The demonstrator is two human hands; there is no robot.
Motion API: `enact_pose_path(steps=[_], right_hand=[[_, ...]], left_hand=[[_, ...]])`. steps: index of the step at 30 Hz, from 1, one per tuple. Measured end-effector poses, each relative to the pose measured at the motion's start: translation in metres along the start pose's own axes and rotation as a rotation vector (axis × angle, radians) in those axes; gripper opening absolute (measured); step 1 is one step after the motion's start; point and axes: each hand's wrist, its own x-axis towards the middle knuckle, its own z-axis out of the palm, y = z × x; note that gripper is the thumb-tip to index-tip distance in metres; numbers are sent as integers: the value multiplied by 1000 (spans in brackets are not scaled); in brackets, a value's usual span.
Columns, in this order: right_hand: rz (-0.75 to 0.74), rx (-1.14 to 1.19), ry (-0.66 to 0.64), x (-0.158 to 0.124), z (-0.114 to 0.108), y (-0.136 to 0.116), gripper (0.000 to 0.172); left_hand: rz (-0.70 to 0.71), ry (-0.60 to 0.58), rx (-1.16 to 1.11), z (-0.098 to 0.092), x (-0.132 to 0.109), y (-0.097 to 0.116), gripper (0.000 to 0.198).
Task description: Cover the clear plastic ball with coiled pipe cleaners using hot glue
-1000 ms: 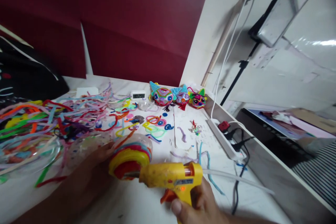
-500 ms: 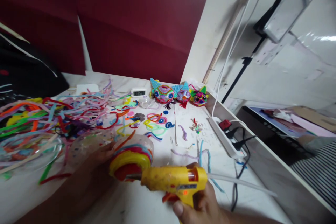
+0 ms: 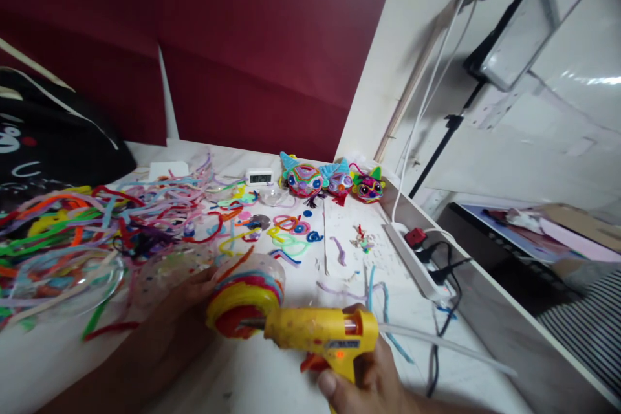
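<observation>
My left hand [image 3: 187, 310] is closed on the left side of a rounded clear ball [image 3: 247, 288], partly wrapped in yellow, red and blue pipe cleaners. An orange strand [image 3: 239, 263] stands out on its upper left. My right hand [image 3: 363, 378] grips a yellow hot glue gun [image 3: 317, 330] by its handle, with a finger near the red trigger. The metal nozzle points left at the red area on the ball's front; whether it touches I cannot tell. A long translucent glue stick [image 3: 451, 346] sticks out of the gun's back.
Heaped pipe cleaners [image 3: 97, 213] and a clear dish [image 3: 68, 278] lie left. Several colourful creature heads [image 3: 305, 181] and a small digital clock [image 3: 259, 176] stand at the back. Coiled pieces [image 3: 291, 242] lie mid-table. A power strip [image 3: 420, 262] with cables runs along the raised right edge.
The camera view has tilted slightly, so the background sits a little lower and the lamp appears shifted. Both hands keep their hold, with the nozzle still at the red area.
</observation>
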Motion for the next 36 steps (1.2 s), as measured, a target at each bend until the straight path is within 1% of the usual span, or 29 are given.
enact_pose_path(steps=[4,7,8,9,12,14,17,19,22,25,28,31,33,36], right_hand=[[1,-51,-40,2,-4,-1,55],[-5,-136,-153,4,-9,-1,49],[-8,-161,-172,4,-11,-1,48],[-9,-178,-168,5,-11,-2,48],[-17,-183,-86,6,-9,-4,50],[-53,-183,-112,9,-7,-8,47],[-95,-208,-180,12,-4,-11,41],[-84,-201,-158,13,-3,-10,42],[-86,-129,-116,10,-2,-3,45],[-103,-86,-166,8,-4,1,42],[-80,-102,-182,8,-9,1,38],[-93,-139,-205,9,-15,1,36],[-76,-168,-219,9,-17,3,35],[-28,-158,-151,7,-15,5,41]], left_hand=[[-18,38,4,-5,1,-2,32],[-22,24,7,-7,2,-2,33],[-21,16,9,-7,1,-2,31],[-23,7,13,-7,1,-2,30],[-12,-45,27,-5,-1,-1,29],[3,-65,42,-5,0,-1,30],[22,-51,60,-6,2,-3,31],[22,-49,71,-7,4,-3,31],[24,-50,83,-6,4,-2,31],[4,-57,75,-4,1,-1,28],[-38,-63,57,0,-1,1,27],[8,-46,64,5,-1,1,24],[38,-39,75,8,-1,1,21],[23,-29,55,10,-2,2,16]])
